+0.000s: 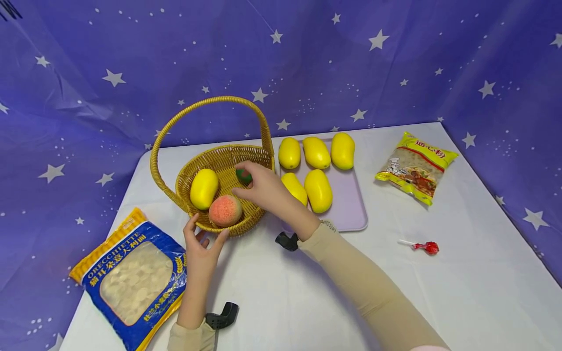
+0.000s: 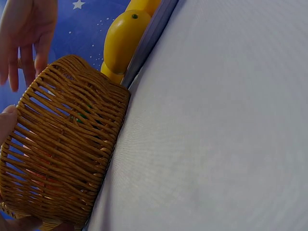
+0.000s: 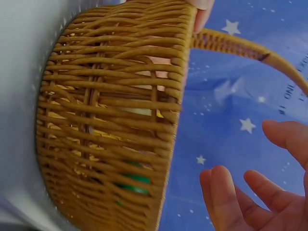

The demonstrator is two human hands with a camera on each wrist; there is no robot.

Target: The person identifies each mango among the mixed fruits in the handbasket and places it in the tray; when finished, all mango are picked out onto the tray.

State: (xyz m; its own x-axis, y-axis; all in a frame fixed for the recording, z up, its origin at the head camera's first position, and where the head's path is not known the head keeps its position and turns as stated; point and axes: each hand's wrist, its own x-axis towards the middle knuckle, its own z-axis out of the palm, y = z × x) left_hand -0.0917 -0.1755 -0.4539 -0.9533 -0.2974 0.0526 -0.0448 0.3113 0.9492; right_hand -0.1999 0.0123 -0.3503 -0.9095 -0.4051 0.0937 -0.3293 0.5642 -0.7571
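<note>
A wicker basket (image 1: 259, 151) with a tall arched handle holds a yellow mango (image 1: 204, 189), a fuzzy pink peach (image 1: 226, 211) and a dark green, partly reddish fruit (image 1: 240, 175). My left hand (image 1: 203, 251) grips the basket's near side, thumb and fingers apart at the rim. Over the basket's right part hovers my right hand (image 1: 266, 187), overlapping the green fruit in the head view. Its fingers (image 3: 224, 199) are spread and hold nothing in the right wrist view. The basket's woven wall (image 2: 62, 139) fills much of the left wrist view.
Right of the basket, a pale purple tray (image 1: 349, 207) bears several yellow mangoes (image 1: 318, 191). A yellow pasta bag (image 1: 417, 167) and a red lollipop (image 1: 431, 248) lie farther right. A blue orecchiette bag (image 1: 136, 278) lies at the left, close beside my left forearm.
</note>
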